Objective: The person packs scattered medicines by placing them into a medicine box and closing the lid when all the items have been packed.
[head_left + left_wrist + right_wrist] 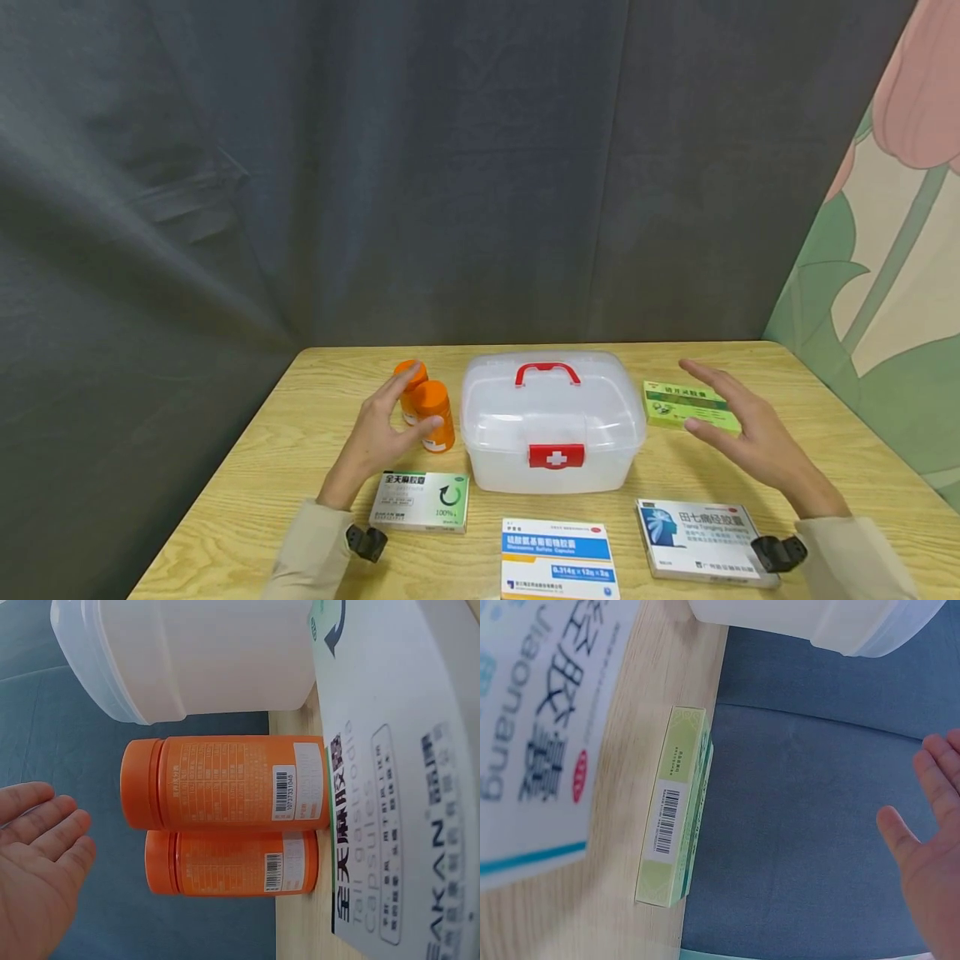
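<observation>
A clear plastic first-aid box with a red handle and a red latch marked with a white cross stands closed at the middle of the table. To its left my left hand hovers with fingers spread and holds nothing. Two orange pill bottles stand upright just beyond that hand, partly covered by it in the head view. My right hand is raised on the other side of the box, its palm turned inward and its fingers extended. Behind it lies a green medicine carton, partly hidden in the head view.
Three more medicine cartons lie nearer the front: a white and green one at left, a blue and white one in the middle, and a white one with a blue head picture at right. A dark curtain hangs behind the wooden table.
</observation>
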The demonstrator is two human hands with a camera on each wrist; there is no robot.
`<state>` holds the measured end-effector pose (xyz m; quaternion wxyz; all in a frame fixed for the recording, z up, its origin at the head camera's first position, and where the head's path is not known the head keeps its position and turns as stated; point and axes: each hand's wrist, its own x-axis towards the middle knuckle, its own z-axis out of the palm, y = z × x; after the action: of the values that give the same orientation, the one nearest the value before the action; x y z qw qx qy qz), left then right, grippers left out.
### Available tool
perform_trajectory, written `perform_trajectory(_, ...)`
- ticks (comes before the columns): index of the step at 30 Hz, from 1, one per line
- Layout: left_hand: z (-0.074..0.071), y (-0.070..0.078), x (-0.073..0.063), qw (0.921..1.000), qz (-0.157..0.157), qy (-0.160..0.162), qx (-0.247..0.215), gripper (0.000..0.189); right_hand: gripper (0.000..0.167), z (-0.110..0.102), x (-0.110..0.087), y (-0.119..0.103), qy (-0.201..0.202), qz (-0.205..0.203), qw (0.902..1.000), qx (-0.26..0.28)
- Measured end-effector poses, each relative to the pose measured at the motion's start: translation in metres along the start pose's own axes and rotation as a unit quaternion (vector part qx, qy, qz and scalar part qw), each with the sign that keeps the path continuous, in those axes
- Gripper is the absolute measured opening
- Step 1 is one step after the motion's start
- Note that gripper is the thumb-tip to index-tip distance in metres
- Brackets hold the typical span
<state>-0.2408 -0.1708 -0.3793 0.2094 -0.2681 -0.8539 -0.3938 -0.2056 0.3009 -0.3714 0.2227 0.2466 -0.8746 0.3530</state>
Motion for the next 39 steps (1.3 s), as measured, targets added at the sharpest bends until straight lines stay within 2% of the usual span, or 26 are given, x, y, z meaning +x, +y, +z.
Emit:
perform_trajectory(8, 0.002, 0.001, -0.002, 0.9999, -0.005, -0.009, -0.008, 0.075, 0.073, 0.004, 0.001, 0.000, 0.000, 0.006, 1.0000, 0.000)
perform_trajectory(18, 0.009, 0.004, -0.003, 0.9990, -0.027, -0.036, -0.004, 0.077, 0.071, 0.010, 0.001, -0.002, -0.005, 0.015, 0.9999, 0.007)
perform_trajectory(25, 0.016, 0.004, -0.003, 0.9990, -0.022, -0.039, 0.000, 0.079, 0.073, 0.015, 0.003, -0.002, -0.015, 0.014, 0.9998, 0.008)
perform_trajectory(35, 0.022, 0.007, -0.002, 0.9984, -0.026, -0.047, -0.020, 0.079, 0.074, 0.023, 0.004, 0.000, -0.034, 0.003, 0.9994, 0.011)
perform_trajectory(39, 0.024, 0.007, -0.001, 0.9984, -0.017, -0.048, -0.023, 0.079, 0.074, 0.025, 0.004, -0.001, -0.043, 0.011, 0.9990, 0.008)
